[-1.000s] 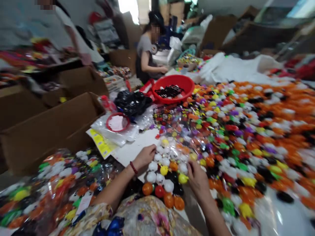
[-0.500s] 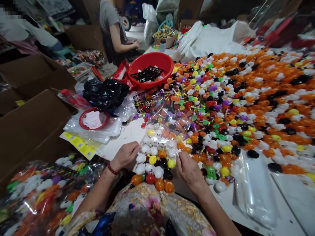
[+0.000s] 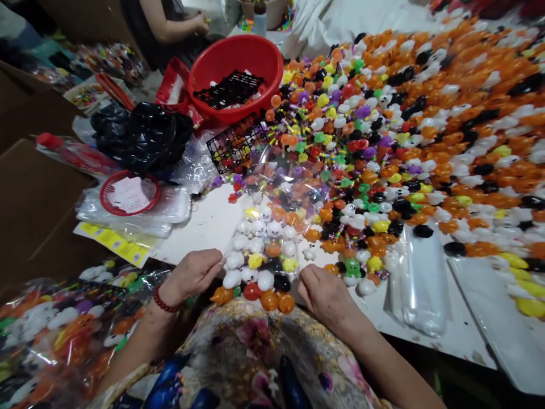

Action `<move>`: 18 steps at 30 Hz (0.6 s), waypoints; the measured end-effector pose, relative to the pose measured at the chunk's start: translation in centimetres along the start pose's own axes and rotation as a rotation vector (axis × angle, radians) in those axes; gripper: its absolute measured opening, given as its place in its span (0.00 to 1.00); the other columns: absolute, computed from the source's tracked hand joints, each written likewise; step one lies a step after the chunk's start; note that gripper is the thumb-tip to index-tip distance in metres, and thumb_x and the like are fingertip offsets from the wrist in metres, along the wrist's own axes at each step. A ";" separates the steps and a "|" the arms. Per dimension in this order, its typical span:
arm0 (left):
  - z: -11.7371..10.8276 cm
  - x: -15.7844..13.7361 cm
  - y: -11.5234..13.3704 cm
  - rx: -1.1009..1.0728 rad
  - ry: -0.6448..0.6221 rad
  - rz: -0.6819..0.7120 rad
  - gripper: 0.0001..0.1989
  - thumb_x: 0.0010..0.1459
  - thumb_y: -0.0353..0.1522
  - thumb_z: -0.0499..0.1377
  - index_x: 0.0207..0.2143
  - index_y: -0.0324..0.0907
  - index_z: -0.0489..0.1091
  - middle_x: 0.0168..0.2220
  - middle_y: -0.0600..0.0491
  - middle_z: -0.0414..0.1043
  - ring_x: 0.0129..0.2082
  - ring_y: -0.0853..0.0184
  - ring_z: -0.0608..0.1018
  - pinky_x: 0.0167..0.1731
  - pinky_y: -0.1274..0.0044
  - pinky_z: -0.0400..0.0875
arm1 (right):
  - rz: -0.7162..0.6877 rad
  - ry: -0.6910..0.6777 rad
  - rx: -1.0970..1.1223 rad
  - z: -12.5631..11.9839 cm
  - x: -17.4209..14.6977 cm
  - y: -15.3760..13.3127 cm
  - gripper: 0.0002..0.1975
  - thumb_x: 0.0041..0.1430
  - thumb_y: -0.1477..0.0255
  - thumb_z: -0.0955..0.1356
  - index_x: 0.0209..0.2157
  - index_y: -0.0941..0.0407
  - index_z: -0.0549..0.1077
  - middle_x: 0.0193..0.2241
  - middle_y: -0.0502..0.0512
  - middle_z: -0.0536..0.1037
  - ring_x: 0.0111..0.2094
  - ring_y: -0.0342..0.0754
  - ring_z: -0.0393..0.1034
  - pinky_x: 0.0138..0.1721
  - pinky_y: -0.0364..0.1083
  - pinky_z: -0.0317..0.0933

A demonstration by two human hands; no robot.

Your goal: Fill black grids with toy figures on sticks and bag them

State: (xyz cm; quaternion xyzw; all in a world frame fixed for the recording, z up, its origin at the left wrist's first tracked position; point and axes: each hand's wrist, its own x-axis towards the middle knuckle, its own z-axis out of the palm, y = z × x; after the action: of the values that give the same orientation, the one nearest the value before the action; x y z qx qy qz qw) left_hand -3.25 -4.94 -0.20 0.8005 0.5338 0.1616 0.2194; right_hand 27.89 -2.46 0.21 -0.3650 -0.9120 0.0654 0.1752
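A clear plastic bag [image 3: 293, 187] lies in front of me, its far end puffed up and shiny. Rows of small toy figures [image 3: 259, 246], white, yellow, orange and black, show in and under its near part. The nearest orange ones [image 3: 269, 299] stick out toward my body. My left hand [image 3: 196, 274], with a red bead bracelet, is closed in a pinch at the bag's left edge. On the other side my right hand [image 3: 327, 295] has its fingers closed at the right edge. Whatever holds the rows together is hidden.
A heap of colourful toys [image 3: 426, 136] covers the table's right side. A red basin [image 3: 238, 113] holds black grids. Stacked clear bags [image 3: 426, 284] lie right; a red basket of paper slips [image 3: 157, 196] and black plastic [image 3: 145, 133] lie left. A co-worker's arm [image 3: 164, 23] shows behind.
My view has tilted down and closer, so the basin and heap look larger. Both hands remain at the bag's edges, with the left a little farther out to the left.
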 end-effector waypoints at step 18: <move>-2.3 -5.2 5.2 0.059 -0.077 0.023 0.17 0.66 0.31 0.45 0.22 0.44 0.58 0.19 0.56 0.60 0.19 0.70 0.63 0.23 0.75 0.55 | -0.156 -0.049 0.070 -3.4 -3.1 -2.4 0.15 0.65 0.80 0.57 0.25 0.53 0.62 0.18 0.47 0.63 0.19 0.44 0.55 0.22 0.45 0.48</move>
State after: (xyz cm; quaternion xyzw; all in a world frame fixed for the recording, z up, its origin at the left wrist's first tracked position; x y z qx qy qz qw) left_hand -2.26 -11.09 4.41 0.8183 0.5202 0.1176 0.2143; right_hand 29.70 -6.34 3.17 -0.2847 -0.9390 0.0922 0.1698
